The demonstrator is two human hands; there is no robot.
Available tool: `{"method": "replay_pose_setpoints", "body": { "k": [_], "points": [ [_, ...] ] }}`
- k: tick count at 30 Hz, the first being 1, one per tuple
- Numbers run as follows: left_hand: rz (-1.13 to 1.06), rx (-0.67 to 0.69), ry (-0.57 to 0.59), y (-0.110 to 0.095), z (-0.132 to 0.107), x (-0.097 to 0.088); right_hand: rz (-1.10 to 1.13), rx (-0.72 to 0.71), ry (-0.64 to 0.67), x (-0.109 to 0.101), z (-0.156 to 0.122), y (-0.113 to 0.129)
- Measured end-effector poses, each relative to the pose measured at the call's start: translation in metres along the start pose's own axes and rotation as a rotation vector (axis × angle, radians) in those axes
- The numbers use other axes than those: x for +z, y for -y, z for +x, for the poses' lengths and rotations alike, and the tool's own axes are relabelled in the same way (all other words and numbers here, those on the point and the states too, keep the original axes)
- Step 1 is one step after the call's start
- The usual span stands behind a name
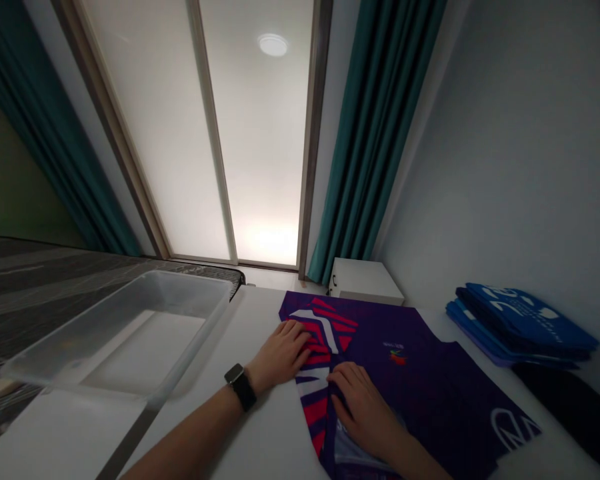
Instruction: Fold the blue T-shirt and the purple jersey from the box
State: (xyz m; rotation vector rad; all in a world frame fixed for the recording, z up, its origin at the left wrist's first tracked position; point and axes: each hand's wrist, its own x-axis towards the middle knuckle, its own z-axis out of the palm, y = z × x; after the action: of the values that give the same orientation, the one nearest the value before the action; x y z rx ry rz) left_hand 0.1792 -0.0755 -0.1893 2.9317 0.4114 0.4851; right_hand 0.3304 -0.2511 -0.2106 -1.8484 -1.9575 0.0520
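Note:
A dark purple T-shirt (420, 373) with red and white stripes lies spread on the white table, its left part folded over toward the middle. My left hand (283, 353), with a black watch on the wrist, rests on the striped part at the shirt's left edge, fingers laid flat on the cloth. Just right of it and nearer to me, my right hand (360, 407) lies on the shirt along the folded-over edge. Its fingers are slightly bent and its thumb stands apart from them. Part of the shirt runs out of view at the bottom.
On the left stands a clear plastic bin (180, 373) on the white table (235, 427). A stack of folded blue clothes (525, 320) sits at the right by the wall, beside a black cloth (570, 413). Behind the table are a white cabinet (365, 280) and teal curtains (365, 147).

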Motion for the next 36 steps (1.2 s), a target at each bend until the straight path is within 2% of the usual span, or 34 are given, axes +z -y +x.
{"method": "replay_pose_setpoints", "body": {
  "k": [5,9,13,19,24,29,32,36],
  "points": [
    [-0.049,-0.003,0.145,-0.059,-0.023,-0.010,0.012,0.011,-0.002,0.001,0.001,0.000],
    [-0.087,-0.059,0.242,-0.084,-0.043,-0.009,0.023,0.016,-0.003,-0.001,0.000,0.001],
    [-0.060,-0.125,0.296,-0.089,-0.052,-0.005,0.031,0.000,-0.017,-0.001,-0.001,0.000],
    [-0.052,-0.140,0.322,-0.093,-0.060,-0.001,0.045,-0.006,-0.018,-0.001,-0.004,-0.002],
    [-0.071,-0.143,0.306,-0.095,-0.068,-0.009,0.051,0.015,-0.056,-0.002,-0.005,-0.003],
    [-0.081,-0.106,0.352,-0.093,-0.075,-0.016,-0.009,0.030,-0.143,0.002,-0.006,-0.007],
    [-0.068,-0.096,0.377,-0.090,-0.076,-0.020,-0.038,0.023,-0.147,0.005,-0.007,-0.011],
    [-0.064,-0.132,0.306,-0.090,-0.068,-0.023,-0.024,0.020,-0.101,0.007,-0.007,-0.012]
  ]
}}
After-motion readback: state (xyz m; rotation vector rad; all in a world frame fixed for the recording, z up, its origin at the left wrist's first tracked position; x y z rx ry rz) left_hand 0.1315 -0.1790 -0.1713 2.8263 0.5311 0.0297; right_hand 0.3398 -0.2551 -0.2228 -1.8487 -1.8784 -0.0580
